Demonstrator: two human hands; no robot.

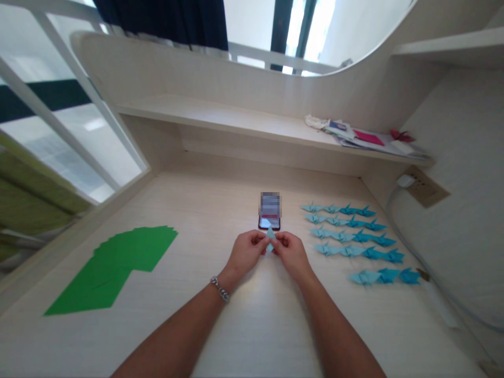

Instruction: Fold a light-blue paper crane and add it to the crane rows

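Between my two hands is a small piece of folded light-blue paper (270, 233), its pointed tip facing away from me. My left hand (248, 251) pinches its left side with thumb and fingers. On the other side my right hand (290, 253) pinches it the same way. The fingers cover much of the paper, so its lower folds are hidden. Just beyond the fingertips a phone (270, 210) lies on the desk, its screen lit. To the right, blue paper cranes (352, 236) stand in several rows, running from pale to deeper blue.
Green paper sheets (126, 257) lie fanned out on the desk at left. A white cable (409, 236) runs from a wall socket (427, 186) down the right side. Above the desk's back, a shelf (236, 118) carries papers (368, 137). White bars (74, 115) border the left.
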